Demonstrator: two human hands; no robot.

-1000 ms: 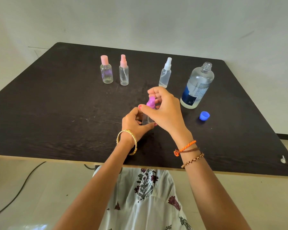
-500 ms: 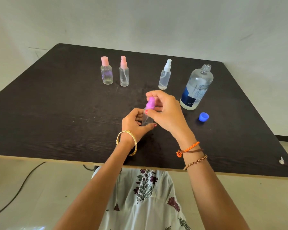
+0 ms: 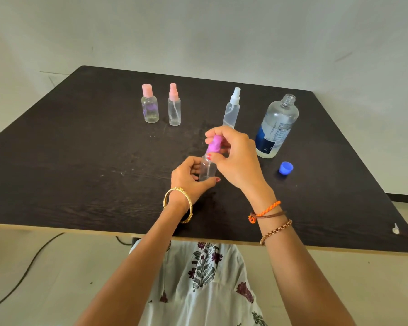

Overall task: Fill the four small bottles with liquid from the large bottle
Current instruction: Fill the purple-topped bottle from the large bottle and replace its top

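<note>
My left hand grips the clear body of a small bottle standing on the dark table. My right hand pinches its purple spray top from above. Further back stand three other small bottles: one with a pink cap, one with a pink sprayer and one with a white sprayer. The large clear bottle with a blue label stands uncapped at the right. Its blue cap lies on the table in front of it.
A small pale scrap lies near the table's front right corner. A dark cable runs across the floor at the lower left. A plain wall stands behind the table.
Both hands and the small bottle stay at the same place; my right hand's fingers shifted slightly on the purple top.
</note>
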